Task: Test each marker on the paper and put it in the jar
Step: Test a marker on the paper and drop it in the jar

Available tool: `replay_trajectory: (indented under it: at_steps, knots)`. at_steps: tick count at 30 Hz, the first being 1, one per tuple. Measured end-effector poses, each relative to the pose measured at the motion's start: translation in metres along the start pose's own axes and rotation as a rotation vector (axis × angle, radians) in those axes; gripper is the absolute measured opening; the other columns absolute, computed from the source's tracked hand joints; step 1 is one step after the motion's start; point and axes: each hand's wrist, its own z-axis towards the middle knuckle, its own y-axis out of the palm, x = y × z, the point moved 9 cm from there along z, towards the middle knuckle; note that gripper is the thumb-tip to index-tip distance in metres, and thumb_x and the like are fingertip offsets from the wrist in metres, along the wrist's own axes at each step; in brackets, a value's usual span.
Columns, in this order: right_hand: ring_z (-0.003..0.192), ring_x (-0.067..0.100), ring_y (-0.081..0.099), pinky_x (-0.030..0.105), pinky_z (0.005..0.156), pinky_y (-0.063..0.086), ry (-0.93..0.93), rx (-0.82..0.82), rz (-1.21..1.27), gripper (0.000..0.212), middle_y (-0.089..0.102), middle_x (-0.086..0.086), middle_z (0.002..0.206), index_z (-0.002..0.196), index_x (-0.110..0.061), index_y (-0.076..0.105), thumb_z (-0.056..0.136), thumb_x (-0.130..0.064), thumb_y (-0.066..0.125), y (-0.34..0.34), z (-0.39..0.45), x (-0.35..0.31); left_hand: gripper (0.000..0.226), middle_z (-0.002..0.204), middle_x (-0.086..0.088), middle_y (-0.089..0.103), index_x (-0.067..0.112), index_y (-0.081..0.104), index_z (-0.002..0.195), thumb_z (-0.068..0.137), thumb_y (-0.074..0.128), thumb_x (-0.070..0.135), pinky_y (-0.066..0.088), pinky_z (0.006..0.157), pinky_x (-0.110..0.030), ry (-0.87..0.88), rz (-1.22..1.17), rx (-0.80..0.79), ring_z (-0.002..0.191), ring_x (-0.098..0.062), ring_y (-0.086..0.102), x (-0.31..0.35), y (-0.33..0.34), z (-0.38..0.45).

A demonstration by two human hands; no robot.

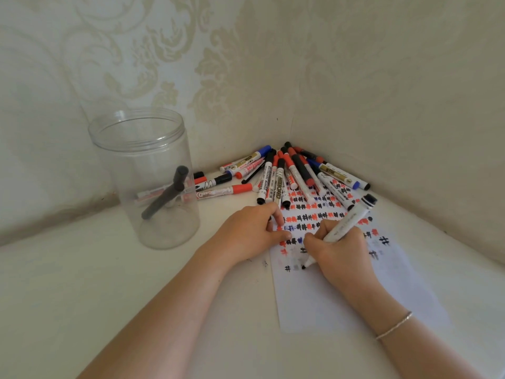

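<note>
My right hand grips a white marker like a pen. Its black tip touches the white paper beside a row of small marks, and a dark cap sits on its rear end. My left hand rests on the paper's top left corner with fingers loosely bent and holds nothing that I can see. The paper's upper half is filled with red, black and blue hash marks. A clear plastic jar stands open at the left with one black marker leaning inside.
A pile of several capped whiteboard markers, red, black and blue, lies fanned in the corner where two patterned walls meet, partly over the paper's top edge. More markers lie behind the jar. The surface is a white table.
</note>
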Motion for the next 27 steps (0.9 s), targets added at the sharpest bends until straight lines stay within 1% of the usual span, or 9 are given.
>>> replay_trajectory:
  at_steps: [2,8,11,14,17,19,22,24,27]
  knots:
    - [0.055,0.019,0.040,0.025,0.049,0.037,0.009,-0.006,-0.018,0.026,0.043,0.012,0.059,0.068,0.014,0.045,0.077,-0.002,0.064,0.000,0.000,0.000,0.023,0.073,0.011,0.056,0.029,0.055,0.097,0.086,0.063,0.047,0.035,0.057,-0.021,-0.003,0.003,-0.006,0.064,-0.003,0.049,0.000,0.000,0.000]
    - [0.053,0.017,0.033,0.017,0.041,0.029,0.015,0.029,0.018,0.028,0.037,0.010,0.058,0.066,0.011,0.041,0.079,-0.001,0.063,-0.003,-0.001,0.000,0.022,0.075,0.010,0.057,0.030,0.055,0.096,0.085,0.063,0.048,0.035,0.057,-0.021,-0.002,-0.004,-0.002,0.064,-0.003,0.050,0.000,-0.001,-0.001]
    - [0.056,0.018,0.036,0.021,0.045,0.034,0.019,-0.002,0.025,0.025,0.038,0.011,0.060,0.065,0.009,0.044,0.079,0.000,0.062,0.000,-0.001,0.002,0.023,0.075,0.011,0.056,0.030,0.055,0.096,0.085,0.063,0.048,0.035,0.057,-0.021,0.000,-0.003,-0.012,0.064,-0.003,0.050,0.002,0.000,-0.002]
    - [0.046,0.018,0.040,0.020,0.042,0.037,0.076,0.005,0.178,0.025,0.044,0.012,0.055,0.067,0.001,0.050,0.081,-0.006,0.069,-0.006,0.003,0.004,0.020,0.082,0.011,0.057,0.032,0.053,0.101,0.088,0.061,0.045,0.038,0.060,-0.020,0.015,-0.006,-0.026,0.069,-0.003,0.052,0.003,0.000,-0.002]
    - [0.040,0.014,0.045,0.024,0.041,0.040,0.163,-0.011,0.463,0.026,0.053,0.009,0.055,0.080,-0.002,0.059,0.080,-0.022,0.074,-0.012,0.012,0.000,0.019,0.102,0.008,0.059,0.032,0.049,0.113,0.097,0.048,0.023,0.042,0.076,-0.018,0.024,-0.265,-0.036,0.091,-0.003,0.056,0.004,-0.005,-0.004]
    - [0.046,0.013,0.052,0.023,0.047,0.047,0.194,-0.071,0.598,0.026,0.058,0.009,0.064,0.088,0.000,0.062,0.077,-0.020,0.075,-0.009,0.017,-0.010,0.030,0.106,0.008,0.060,0.029,0.048,0.114,0.095,0.041,0.006,0.040,0.089,-0.020,0.038,-0.479,-0.040,0.106,-0.004,0.053,0.006,-0.008,-0.006]
    - [0.055,0.014,0.060,0.027,0.057,0.053,0.213,-0.119,0.740,0.017,0.065,0.004,0.072,0.088,-0.004,0.066,0.082,-0.019,0.070,-0.003,0.022,-0.027,0.038,0.109,0.008,0.065,0.026,0.048,0.118,0.093,0.046,-0.002,0.039,0.100,-0.021,0.088,-0.590,-0.027,0.113,-0.003,0.054,0.008,-0.012,-0.006]
    - [0.048,0.016,0.056,0.028,0.050,0.051,0.198,-0.092,0.763,0.017,0.061,0.005,0.066,0.084,-0.002,0.063,0.089,-0.018,0.063,-0.003,0.025,-0.035,0.038,0.111,0.009,0.067,0.024,0.046,0.121,0.093,0.051,-0.001,0.043,0.096,-0.018,0.100,-0.625,-0.032,0.112,-0.003,0.057,0.009,-0.012,-0.007]
    - [0.041,0.016,0.052,0.026,0.043,0.048,0.153,-0.095,0.717,0.010,0.056,0.006,0.056,0.083,-0.003,0.057,0.090,-0.009,0.060,0.000,0.026,-0.043,0.038,0.099,0.011,0.069,0.025,0.045,0.121,0.093,0.056,0.003,0.047,0.080,-0.013,0.102,-0.652,-0.049,0.091,0.001,0.064,0.011,-0.013,-0.009]
